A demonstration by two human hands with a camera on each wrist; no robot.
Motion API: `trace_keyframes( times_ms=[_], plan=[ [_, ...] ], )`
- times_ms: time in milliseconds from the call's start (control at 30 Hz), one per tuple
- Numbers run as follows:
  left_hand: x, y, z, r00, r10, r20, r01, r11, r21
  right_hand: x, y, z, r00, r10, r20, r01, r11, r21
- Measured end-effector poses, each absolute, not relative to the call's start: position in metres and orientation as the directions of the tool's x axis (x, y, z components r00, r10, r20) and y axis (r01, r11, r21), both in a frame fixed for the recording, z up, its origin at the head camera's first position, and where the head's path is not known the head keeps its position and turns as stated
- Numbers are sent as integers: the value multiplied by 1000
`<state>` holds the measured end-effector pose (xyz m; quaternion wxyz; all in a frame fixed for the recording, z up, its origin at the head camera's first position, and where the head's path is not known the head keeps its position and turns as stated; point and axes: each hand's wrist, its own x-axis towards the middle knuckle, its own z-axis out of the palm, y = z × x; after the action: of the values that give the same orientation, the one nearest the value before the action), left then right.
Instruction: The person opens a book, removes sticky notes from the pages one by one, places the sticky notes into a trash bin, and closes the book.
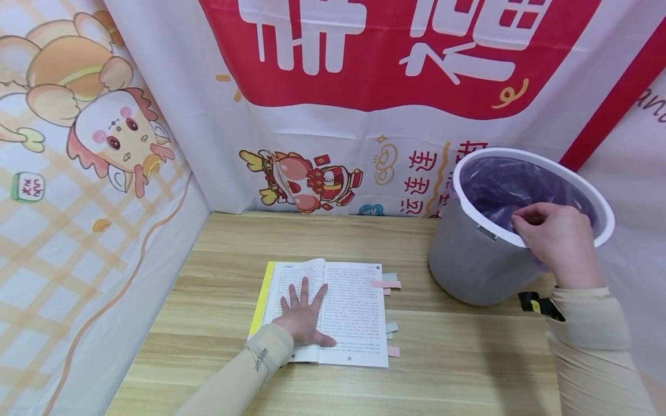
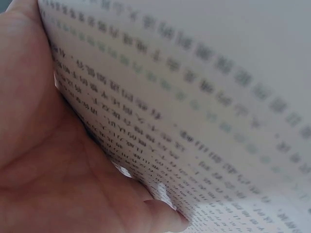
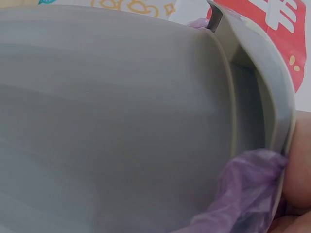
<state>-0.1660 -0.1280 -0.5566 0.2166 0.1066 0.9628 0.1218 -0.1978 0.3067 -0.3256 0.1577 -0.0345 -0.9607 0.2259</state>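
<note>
An open book with printed pages lies on the wooden table. Across its left page and centre fold my left hand rests with fingers spread. Up close, the left wrist view has the palm against the printed page. To the right stands a grey trash bin with a white rim, lined with a purple plastic bag. My right hand is over the bin's near rim, its fingers bent inward beside the bag. Whether anything is between those fingertips is hidden.
Pink and pale green sticky tabs stick out from the book's right edge. A yellow strip runs along its left side. Printed cloth hangs behind the table and at both sides. Some purple bag hangs outside the bin's rim.
</note>
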Motion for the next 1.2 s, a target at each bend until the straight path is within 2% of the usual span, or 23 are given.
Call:
trace_keyframes(
  times_ms=[567,900,1033,1200],
  plan=[
    [-165,-128,-554,-875,261,-407,142,943,300,-198,307,-327,-953,149,265,11,887,-462],
    [-163,-129,-552,-876,260,-406,143,944,297,-198,307,-331,-934,152,323,-13,891,-455],
    [-163,-128,-551,-876,261,-405,142,943,300,-194,306,-334,-897,198,395,-25,869,-493],
    [-165,-128,-553,-875,254,-412,139,948,287,-187,298,-337,-769,251,587,-155,818,-553]
  ],
)
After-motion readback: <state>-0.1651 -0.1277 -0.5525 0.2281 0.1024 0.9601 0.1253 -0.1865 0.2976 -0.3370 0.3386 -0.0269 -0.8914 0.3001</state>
